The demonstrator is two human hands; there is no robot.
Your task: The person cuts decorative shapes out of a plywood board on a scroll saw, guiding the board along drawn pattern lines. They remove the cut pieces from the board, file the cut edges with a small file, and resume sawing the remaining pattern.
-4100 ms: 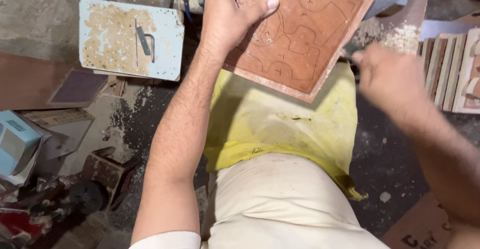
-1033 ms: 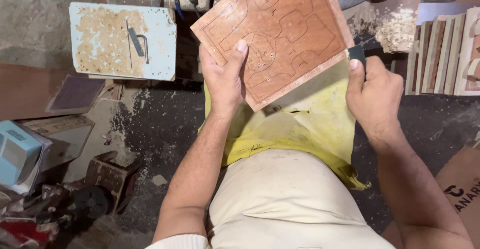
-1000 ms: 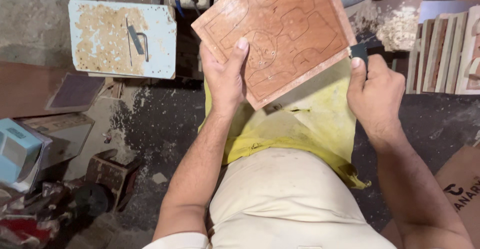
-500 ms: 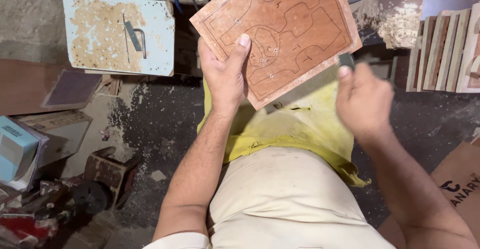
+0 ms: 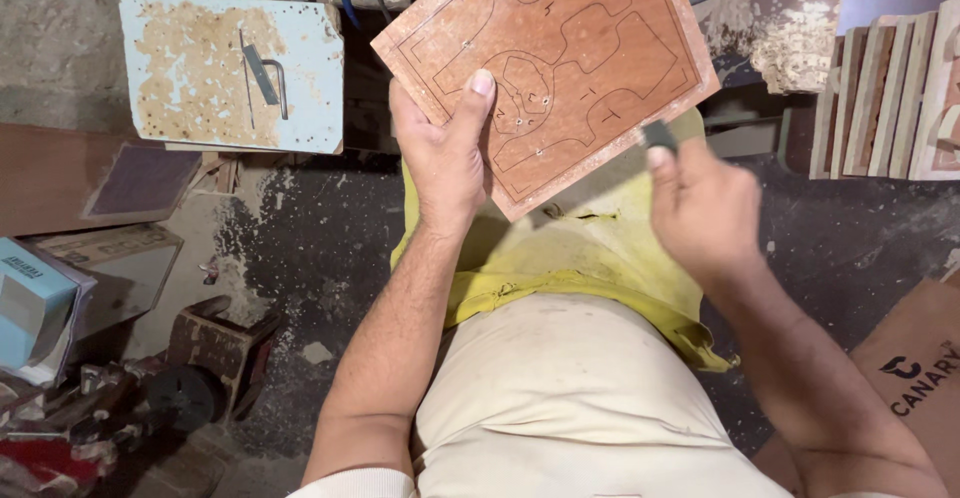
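My left hand (image 5: 445, 158) grips the near edge of a square reddish-brown wooden board (image 5: 575, 53), thumb on top, tilting it over my lap. The board carries dark outlines of curved shapes and a few small drilled holes. My right hand (image 5: 705, 208) is at the board's lower right edge, blurred, pinching a small dark grey block (image 5: 659, 136) between thumb and fingers. A yellow cloth (image 5: 580, 258) covers my lap below the board.
A pale blue board (image 5: 190, 78) with worn patches and a small metal tool (image 5: 262, 70) lies at upper left. Stacked wooden panels (image 5: 890, 93) stand at the right. A blue box (image 5: 35, 303), dusty floor, tool clutter at lower left, cardboard (image 5: 915, 368) at lower right.
My right hand has come off the board's right edge and moved slightly down and left with the small block. The left hand keeps the board steady.
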